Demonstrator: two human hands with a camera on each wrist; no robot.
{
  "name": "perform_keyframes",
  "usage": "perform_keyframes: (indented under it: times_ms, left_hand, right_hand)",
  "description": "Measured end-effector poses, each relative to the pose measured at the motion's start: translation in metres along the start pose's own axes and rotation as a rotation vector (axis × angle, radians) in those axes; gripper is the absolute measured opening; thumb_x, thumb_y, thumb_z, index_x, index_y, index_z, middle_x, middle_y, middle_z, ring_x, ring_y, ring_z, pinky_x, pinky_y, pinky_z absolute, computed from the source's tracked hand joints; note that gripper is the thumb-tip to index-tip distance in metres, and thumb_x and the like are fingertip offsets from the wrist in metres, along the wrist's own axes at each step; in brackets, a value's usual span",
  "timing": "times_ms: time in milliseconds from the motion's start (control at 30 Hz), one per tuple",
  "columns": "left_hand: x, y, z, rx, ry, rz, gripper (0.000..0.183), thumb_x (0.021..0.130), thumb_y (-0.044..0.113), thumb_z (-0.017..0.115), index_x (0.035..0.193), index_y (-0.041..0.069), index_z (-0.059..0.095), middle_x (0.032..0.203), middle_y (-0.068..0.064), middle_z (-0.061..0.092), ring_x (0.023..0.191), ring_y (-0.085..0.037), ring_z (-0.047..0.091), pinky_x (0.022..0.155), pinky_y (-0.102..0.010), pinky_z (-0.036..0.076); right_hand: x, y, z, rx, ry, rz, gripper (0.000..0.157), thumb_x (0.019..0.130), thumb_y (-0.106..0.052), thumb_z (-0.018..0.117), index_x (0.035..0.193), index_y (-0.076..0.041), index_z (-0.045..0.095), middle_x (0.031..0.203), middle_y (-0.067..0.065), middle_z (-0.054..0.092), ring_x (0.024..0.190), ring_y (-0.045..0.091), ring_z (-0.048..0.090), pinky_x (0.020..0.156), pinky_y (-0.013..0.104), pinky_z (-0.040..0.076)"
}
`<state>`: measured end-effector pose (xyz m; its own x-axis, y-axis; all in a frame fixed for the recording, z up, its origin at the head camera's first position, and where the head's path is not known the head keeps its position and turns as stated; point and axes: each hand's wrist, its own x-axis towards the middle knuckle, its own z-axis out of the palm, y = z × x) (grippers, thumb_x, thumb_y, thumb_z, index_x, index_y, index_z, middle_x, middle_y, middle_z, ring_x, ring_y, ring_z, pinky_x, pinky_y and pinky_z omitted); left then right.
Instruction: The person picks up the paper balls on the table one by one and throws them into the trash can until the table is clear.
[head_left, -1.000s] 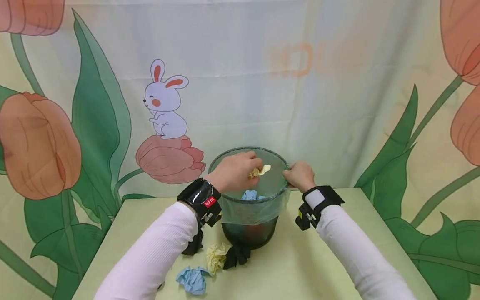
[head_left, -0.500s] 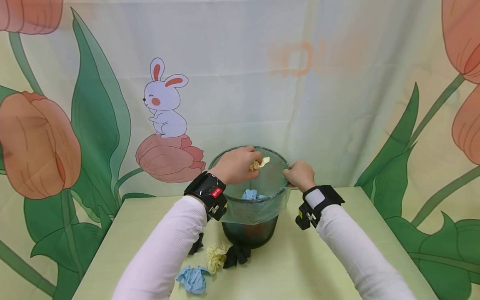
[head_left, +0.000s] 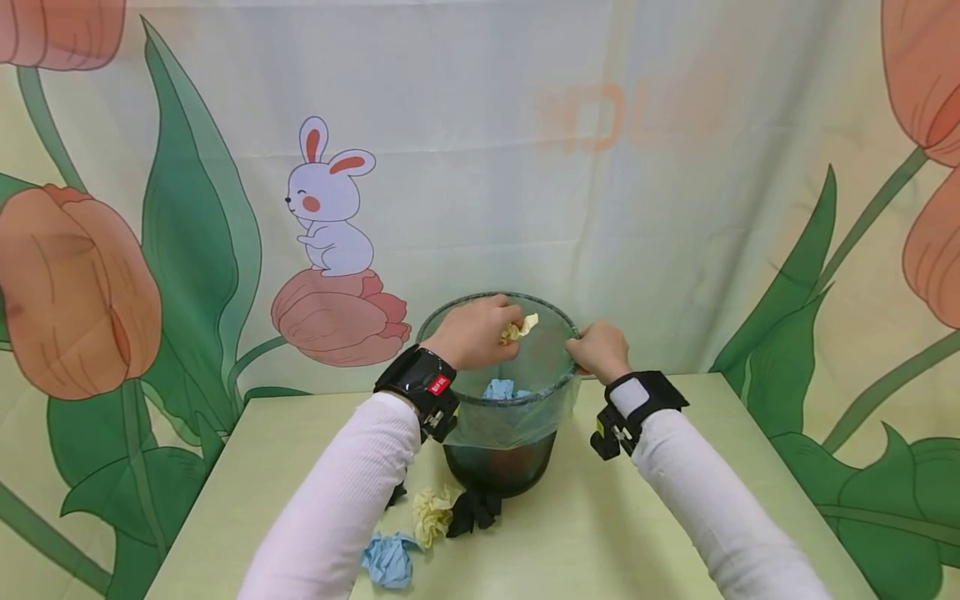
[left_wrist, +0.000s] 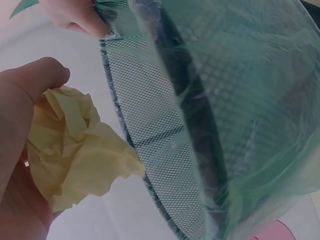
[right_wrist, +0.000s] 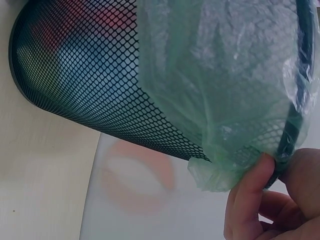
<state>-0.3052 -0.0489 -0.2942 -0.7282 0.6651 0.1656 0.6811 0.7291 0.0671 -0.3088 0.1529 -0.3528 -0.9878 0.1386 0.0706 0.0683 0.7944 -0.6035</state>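
A black mesh wastebasket (head_left: 498,467) stands on the table, lined with a green translucent bag (head_left: 495,427) folded over its rim. My left hand (head_left: 472,333) is over the basket's mouth and grips a crumpled yellow paper ball (left_wrist: 75,145), which overlaps the far rim in the left wrist view. My right hand (head_left: 602,350) pinches the rim and bag edge on the right side, thumb and fingers on either face in the right wrist view. Inside the basket lies crumpled blue paper (head_left: 501,389).
In front of the basket on the table (head_left: 637,525) lie a blue paper ball (head_left: 388,560), a yellow paper ball (head_left: 432,517) and a black crumpled piece (head_left: 474,511). Another black piece (head_left: 396,495) is mostly hidden by the left sleeve. A printed curtain (head_left: 480,167) hangs behind.
My left hand has shifted slightly right over the basket with the yellow paper ball, the forearm swinging right too. My right hand has stayed on the rim.
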Motion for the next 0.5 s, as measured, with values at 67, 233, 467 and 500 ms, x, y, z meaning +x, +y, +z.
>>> perform_keyframes:
  times_ms: [67,233,467,500]
  left_hand:
    - [0.0004,-0.0007,0.0014,-0.003,-0.004,-0.009,0.027,0.086,0.025,0.060,0.111,0.015,0.060,0.099,-0.002,0.054,0.081,-0.014,0.051,0.066,-0.028,0.048]
    - [0.0008,-0.0016,0.0032,-0.019,-0.019,-0.029,0.030,0.086,0.026,0.060,0.114,0.016,0.059,0.104,-0.002,0.054,0.084,-0.015,0.052,0.068,-0.029,0.048]
    - [-0.0002,-0.0031,0.0062,-0.046,-0.032,-0.035,0.037,0.086,0.028,0.062,0.121,0.017,0.056,0.120,-0.004,0.052,0.096,-0.017,0.053,0.076,-0.033,0.049]
    - [-0.0007,-0.0036,0.0069,-0.048,-0.033,-0.034,0.038,0.086,0.029,0.062,0.122,0.017,0.055,0.122,-0.004,0.051,0.099,-0.018,0.053,0.078,-0.034,0.049]
  right_hand:
    - [-0.0001,0.0004,0.0001,-0.002,0.001,-0.002,0.043,0.078,-0.007,0.049,0.040,-0.018,0.033,0.036,-0.006,0.040,0.036,0.008,0.049,0.036,0.020,0.029]
    - [-0.0003,0.0004,0.0000,-0.005,0.002,-0.005,0.043,0.078,-0.007,0.049,0.040,-0.018,0.032,0.036,-0.007,0.038,0.037,0.007,0.049,0.036,0.020,0.028]
    - [-0.0003,0.0020,0.0001,-0.006,0.010,-0.018,0.043,0.078,-0.007,0.048,0.040,-0.018,0.032,0.036,-0.007,0.038,0.036,0.008,0.047,0.036,0.020,0.026]
    - [-0.0002,0.0023,0.0002,-0.009,0.009,-0.021,0.043,0.078,-0.008,0.048,0.041,-0.018,0.032,0.036,-0.007,0.038,0.037,0.008,0.047,0.037,0.020,0.026]
